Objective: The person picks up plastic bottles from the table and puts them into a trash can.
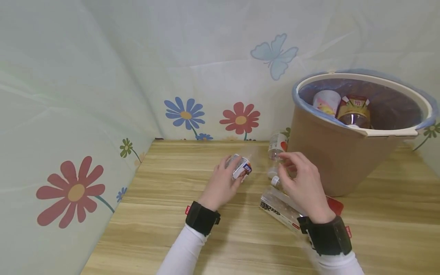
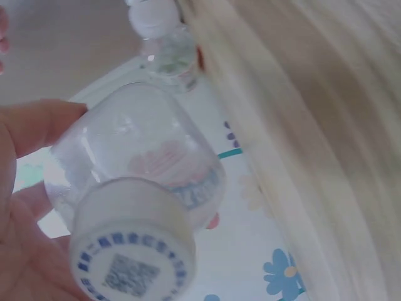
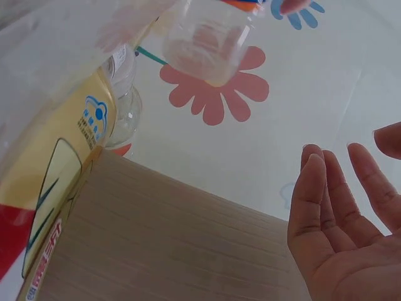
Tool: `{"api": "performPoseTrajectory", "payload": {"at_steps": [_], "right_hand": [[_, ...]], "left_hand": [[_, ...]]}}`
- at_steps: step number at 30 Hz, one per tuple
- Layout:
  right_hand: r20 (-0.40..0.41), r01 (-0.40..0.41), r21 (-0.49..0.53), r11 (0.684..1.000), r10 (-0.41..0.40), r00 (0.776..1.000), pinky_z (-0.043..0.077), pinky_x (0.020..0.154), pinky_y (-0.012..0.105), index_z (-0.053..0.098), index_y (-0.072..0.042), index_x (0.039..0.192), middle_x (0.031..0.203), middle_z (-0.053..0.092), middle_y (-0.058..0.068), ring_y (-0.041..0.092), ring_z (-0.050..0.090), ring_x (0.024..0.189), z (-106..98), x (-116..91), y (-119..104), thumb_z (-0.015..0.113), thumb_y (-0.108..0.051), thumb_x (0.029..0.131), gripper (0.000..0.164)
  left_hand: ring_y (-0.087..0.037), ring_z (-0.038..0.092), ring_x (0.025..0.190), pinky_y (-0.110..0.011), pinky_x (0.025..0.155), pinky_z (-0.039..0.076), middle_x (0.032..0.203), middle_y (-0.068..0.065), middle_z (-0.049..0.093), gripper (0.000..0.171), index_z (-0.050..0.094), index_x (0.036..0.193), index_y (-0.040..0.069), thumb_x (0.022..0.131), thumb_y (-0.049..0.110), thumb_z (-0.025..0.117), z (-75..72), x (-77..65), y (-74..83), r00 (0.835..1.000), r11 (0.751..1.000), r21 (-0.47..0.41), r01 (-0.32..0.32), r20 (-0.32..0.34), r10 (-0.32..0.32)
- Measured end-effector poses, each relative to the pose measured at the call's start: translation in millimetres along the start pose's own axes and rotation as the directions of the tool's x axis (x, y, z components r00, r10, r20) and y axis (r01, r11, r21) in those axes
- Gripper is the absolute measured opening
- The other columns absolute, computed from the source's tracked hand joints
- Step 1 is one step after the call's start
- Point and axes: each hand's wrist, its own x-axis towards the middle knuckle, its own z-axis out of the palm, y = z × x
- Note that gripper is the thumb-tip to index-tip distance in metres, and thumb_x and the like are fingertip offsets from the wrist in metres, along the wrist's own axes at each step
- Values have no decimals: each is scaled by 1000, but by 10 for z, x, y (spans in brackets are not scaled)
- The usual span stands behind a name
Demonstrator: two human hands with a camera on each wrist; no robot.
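Note:
My left hand holds a clear plastic bottle with a printed label above the table. In the left wrist view the bottle's white cap with a printed square code points at the camera, and fingers curl round its side. My right hand hovers by the bin with its fingers apart and bent a little, holding nothing. Just left of it lie a clear bottle with a label and, below that, a white-capped bottle. A long box lies beneath the right hand, partly covered by it.
A brown bin lined with a blue bag stands at the right. Inside are a white container and a package with a red and yellow label. Something red lies behind the right wrist. A flowered sheet hangs behind the wooden table.

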Motion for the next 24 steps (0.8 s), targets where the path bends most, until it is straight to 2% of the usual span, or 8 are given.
{"api": "performPoseTrajectory", "payload": {"at_steps": [4, 7, 10, 12, 15, 18, 20, 24], "right_hand": [[14, -28, 89, 996, 27, 1000, 48, 81, 7, 64, -3, 126, 117, 69, 15, 25, 66, 96, -15, 2, -6, 62, -8, 96, 31], [40, -59, 152, 987, 54, 998, 44, 82, 1, 60, -4, 132, 123, 67, 16, 26, 65, 100, -26, 3, -17, 61, -9, 97, 35], [85, -97, 188, 977, 82, 993, 43, 84, 0, 56, -5, 137, 127, 65, 17, 28, 65, 105, -33, 6, -27, 60, -11, 98, 39], [124, -122, 201, 972, 98, 987, 42, 86, -1, 52, -5, 142, 132, 62, 19, 32, 65, 110, -33, 9, -33, 59, -13, 100, 44], [176, -157, 216, 964, 120, 977, 53, 93, 14, 42, -4, 151, 139, 57, 22, 36, 64, 117, -27, 19, -45, 57, -16, 102, 53], [216, -179, 248, 952, 126, 968, 56, 101, 44, 30, -6, 158, 146, 51, 25, 40, 63, 122, -15, 28, -57, 52, -19, 104, 59], [236, -188, 266, 945, 125, 964, 53, 101, 58, 23, -8, 160, 150, 48, 26, 42, 62, 122, -10, 27, -69, 49, -21, 106, 61], [285, -205, 300, 932, 117, 951, 51, 100, 63, 14, -13, 163, 154, 43, 27, 46, 60, 126, 7, 18, -89, 44, -26, 108, 64]], "left_hand": [[-38, 54, 131, -50, 101, 55, 161, -17, 33, 67, 34, 157, 20, 98, 26, 65, -82, 4, 49, 998, 995, -100, -28, -54, 23], [-34, 55, 130, -47, 101, 56, 162, -13, 30, 69, 30, 159, 20, 99, 27, 64, -123, -2, 88, 995, 979, -195, -62, -91, 45], [-28, 54, 130, -43, 100, 56, 162, -8, 30, 70, 28, 159, 22, 99, 28, 63, -127, -7, 127, 991, 941, -326, -91, -121, 54], [-26, 50, 133, -43, 102, 53, 161, -7, 30, 70, 27, 159, 21, 99, 28, 63, -115, -9, 155, 989, 899, -424, -108, -136, 55], [-30, 47, 137, -46, 106, 50, 160, -9, 31, 71, 27, 159, 19, 98, 25, 64, -90, -7, 203, 987, 819, -558, -132, -151, 57], [-37, 49, 137, -46, 105, 52, 160, -13, 30, 72, 25, 160, 19, 98, 23, 63, -76, -12, 254, 988, 745, -651, -144, -139, 70], [-41, 50, 136, -43, 102, 55, 160, -14, 28, 72, 24, 160, 19, 99, 25, 61, -78, -24, 294, 989, 712, -686, -148, -120, 90], [-41, 52, 133, -34, 95, 58, 160, -14, 26, 71, 19, 161, 18, 101, 28, 57, -80, -42, 371, 984, 668, -725, -168, -85, 155]]}}
